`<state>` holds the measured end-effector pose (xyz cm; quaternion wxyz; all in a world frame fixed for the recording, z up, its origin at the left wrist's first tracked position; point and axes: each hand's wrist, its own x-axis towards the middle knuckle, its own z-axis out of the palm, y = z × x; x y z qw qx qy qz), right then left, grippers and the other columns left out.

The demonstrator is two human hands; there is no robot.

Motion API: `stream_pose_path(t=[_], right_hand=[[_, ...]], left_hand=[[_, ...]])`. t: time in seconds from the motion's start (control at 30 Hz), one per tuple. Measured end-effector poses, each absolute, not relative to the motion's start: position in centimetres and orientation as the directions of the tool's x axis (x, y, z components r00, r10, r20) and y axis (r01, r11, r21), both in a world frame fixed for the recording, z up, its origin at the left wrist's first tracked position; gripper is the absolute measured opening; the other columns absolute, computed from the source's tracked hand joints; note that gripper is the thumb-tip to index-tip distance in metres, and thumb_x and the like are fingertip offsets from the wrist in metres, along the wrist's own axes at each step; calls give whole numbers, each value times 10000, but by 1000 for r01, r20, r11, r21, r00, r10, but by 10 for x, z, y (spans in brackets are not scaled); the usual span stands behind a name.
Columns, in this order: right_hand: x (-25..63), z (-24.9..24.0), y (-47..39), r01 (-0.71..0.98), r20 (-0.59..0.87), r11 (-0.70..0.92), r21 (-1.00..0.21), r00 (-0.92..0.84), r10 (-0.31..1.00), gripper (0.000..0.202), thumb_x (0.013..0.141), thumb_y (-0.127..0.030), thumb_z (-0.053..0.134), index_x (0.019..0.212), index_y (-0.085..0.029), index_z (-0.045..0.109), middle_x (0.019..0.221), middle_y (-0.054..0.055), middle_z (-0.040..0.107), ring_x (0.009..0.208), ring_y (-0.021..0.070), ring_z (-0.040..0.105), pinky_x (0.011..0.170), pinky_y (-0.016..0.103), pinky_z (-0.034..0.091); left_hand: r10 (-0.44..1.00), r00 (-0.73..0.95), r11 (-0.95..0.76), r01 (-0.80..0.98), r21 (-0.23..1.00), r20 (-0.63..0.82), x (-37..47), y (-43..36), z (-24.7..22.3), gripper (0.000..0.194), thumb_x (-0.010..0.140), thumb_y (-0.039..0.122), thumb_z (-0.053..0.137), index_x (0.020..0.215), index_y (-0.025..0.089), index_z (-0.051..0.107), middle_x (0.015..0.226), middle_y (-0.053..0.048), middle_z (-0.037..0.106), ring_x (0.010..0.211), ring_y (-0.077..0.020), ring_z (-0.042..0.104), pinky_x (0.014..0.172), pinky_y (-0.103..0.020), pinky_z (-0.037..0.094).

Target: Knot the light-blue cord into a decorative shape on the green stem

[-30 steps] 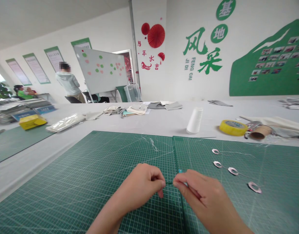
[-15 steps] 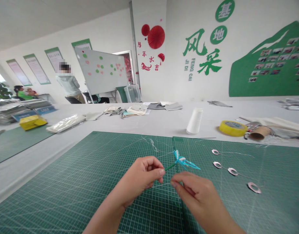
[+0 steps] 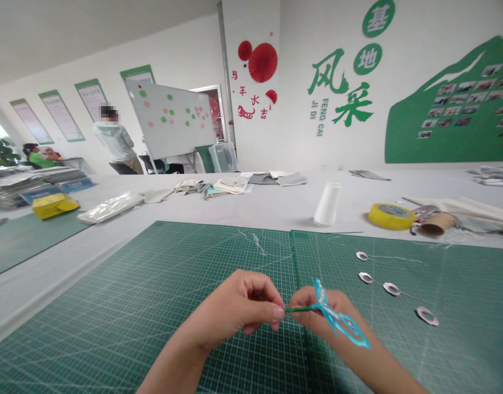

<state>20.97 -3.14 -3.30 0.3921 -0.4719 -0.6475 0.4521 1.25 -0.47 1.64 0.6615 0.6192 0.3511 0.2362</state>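
Note:
My left hand (image 3: 251,306) pinches the end of a thin green stem (image 3: 298,309) between thumb and fingertips. At the stem's other end is a bright blue looped ornament (image 3: 337,317) with a row of pale beads, pointing right and tilted down. My right hand (image 3: 323,314) is closed just behind the stem, with the ornament in front of its knuckles. Its fingertips are partly hidden, so whether they pinch the stem or a fine thread cannot be made out. Both hands hover over the green cutting mat (image 3: 186,273).
Right of my hands, several pale oval rings (image 3: 391,289) with wire or thread tails lie on the mat. Beyond it stand a white thread cone (image 3: 327,203) and yellow tape roll (image 3: 392,216). Fabric pieces (image 3: 230,185) lie farther back. A person (image 3: 114,139) stands near the whiteboard (image 3: 173,120).
The stem and blue ornament have swung down and right, from beyond my right hand to in front of it. My left hand has shifted slightly right and down, and my hands are closer together.

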Motion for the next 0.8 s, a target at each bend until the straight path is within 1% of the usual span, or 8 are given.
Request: stream_pose_path(t=[0.1,0.2,0.33,0.43,0.57,0.67,0.73,0.8], right_hand=[[213,-37,-26,208,40,109,-972,-309,950,259,765,-384,642,651,-152,644,552,-39,457,519,101,353,492,230,279],[217,-39,-24,214,-5,77,-974,-356,935,290,753,-423,663,673,-145,659,508,-58,405,493,92,312,472,230,231],[222,-36,-26,187,-25,66,-980,-444,896,318,732,-455,685,643,-154,638,493,-73,360,490,85,267,465,230,192],[222,-31,-28,239,-39,79,-968,-450,892,271,753,-403,665,641,-161,621,481,-92,294,477,82,227,454,232,166],[215,-22,-35,361,-16,133,-923,-381,925,181,786,-292,589,662,-162,613,516,-77,326,496,92,272,459,231,203],[210,-14,-42,493,39,194,-848,-306,951,176,794,-257,562,656,-169,627,507,-75,316,484,98,299,458,233,226],[209,-10,-46,558,132,277,-782,-286,949,188,809,-251,561,652,-181,637,495,-74,313,472,102,326,462,234,248],[211,-10,-48,597,253,371,-711,-275,927,203,842,-256,548,673,-195,645,501,-64,358,470,107,368,466,236,273]], left_hand=[[689,694,116,176,978,-207,11,-5,15,87,720,211,687,732,129,660,609,11,629,425,-41,406,395,-156,305],[639,726,106,245,964,-255,10,-6,15,76,696,203,699,731,136,691,589,21,624,430,-45,429,398,-149,329],[581,749,80,338,938,-320,10,-10,16,82,708,221,686,745,153,712,586,30,617,433,-51,431,398,-148,343],[567,752,30,389,921,-336,10,-12,15,72,718,198,660,745,165,718,572,36,603,451,-57,435,413,-150,325],[612,732,-92,442,892,-300,12,-14,12,104,710,151,612,723,163,715,555,39,599,456,-63,411,416,-171,263],[668,688,-157,503,850,-283,12,-13,10,125,711,162,582,711,161,707,568,35,614,440,-68,377,414,-190,254],[708,660,-191,521,832,-251,13,-13,9,136,724,180,567,682,160,695,575,29,624,450,-74,394,431,-196,271],[747,631,-218,527,821,-207,13,-12,8,157,740,193,550,666,158,684,593,20,642,469,-81,421,452,-200,288]])
